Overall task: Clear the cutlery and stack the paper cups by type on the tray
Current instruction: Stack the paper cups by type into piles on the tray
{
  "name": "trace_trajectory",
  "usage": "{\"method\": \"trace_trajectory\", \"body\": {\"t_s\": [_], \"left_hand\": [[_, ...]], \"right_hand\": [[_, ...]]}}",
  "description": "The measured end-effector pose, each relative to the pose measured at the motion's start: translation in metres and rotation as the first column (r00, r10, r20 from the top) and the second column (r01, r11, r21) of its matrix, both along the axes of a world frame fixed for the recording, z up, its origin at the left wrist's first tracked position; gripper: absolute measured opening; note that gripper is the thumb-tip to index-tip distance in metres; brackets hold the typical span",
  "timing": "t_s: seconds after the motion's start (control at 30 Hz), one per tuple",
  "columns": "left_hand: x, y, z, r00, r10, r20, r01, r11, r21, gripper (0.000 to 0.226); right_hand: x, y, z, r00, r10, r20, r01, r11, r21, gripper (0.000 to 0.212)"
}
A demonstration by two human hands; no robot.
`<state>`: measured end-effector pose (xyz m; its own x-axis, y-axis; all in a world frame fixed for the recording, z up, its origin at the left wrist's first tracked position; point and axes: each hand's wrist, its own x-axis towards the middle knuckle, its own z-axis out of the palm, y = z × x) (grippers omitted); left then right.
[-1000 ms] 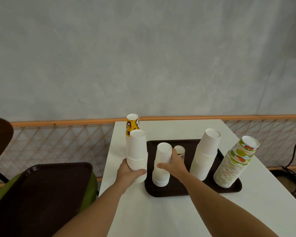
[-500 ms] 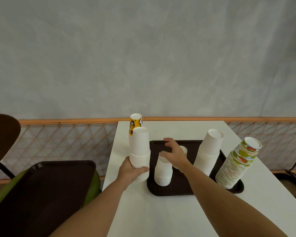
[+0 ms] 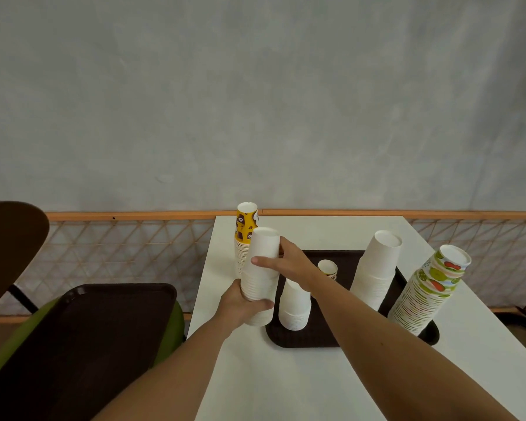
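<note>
gripping the white cup stack (image 3: 263,256) low around its nested rims, the left hand (image 3: 243,305) holds it just left of the tray (image 3: 301,340), near the table's left edge; whether its base touches the table i cannot tell. the right hand (image 3: 295,264) wraps the upper cups, thumb across the near side. paper cups are light, thin-walled and easily crushed, and a tall nest can bend or slide apart, so grip low on the dense rims and steady the top gently.

Centre frame: tilted white paper-cup stack (image 3: 263,262) just left of the dark brown plastic tray (image 3: 301,340) bearing a short white stack (image 3: 295,305), tall white stack (image 3: 377,268) and fruit-printed stack (image 3: 428,290).
</note>
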<state>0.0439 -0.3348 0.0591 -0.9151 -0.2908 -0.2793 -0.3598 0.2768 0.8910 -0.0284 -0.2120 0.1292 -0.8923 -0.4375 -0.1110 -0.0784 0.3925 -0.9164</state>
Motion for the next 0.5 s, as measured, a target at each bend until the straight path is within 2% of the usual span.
{"method": "trace_trajectory", "body": {"t_s": [0.13, 0.5], "left_hand": [[0.002, 0.000, 0.001, 1.000, -0.003, -0.007, 0.003, 1.000, -0.001, 0.072], [0.005, 0.002, -0.003, 1.000, -0.017, -0.001, 0.017, 1.000, -0.004, 0.074]], "right_hand": [[0.002, 0.000, 0.003, 0.998, -0.047, -0.036, 0.046, 0.998, -0.038, 0.065], [0.000, 0.005, 0.020, 0.993, -0.117, -0.022, 0.112, 0.980, -0.162, 0.062]]}}
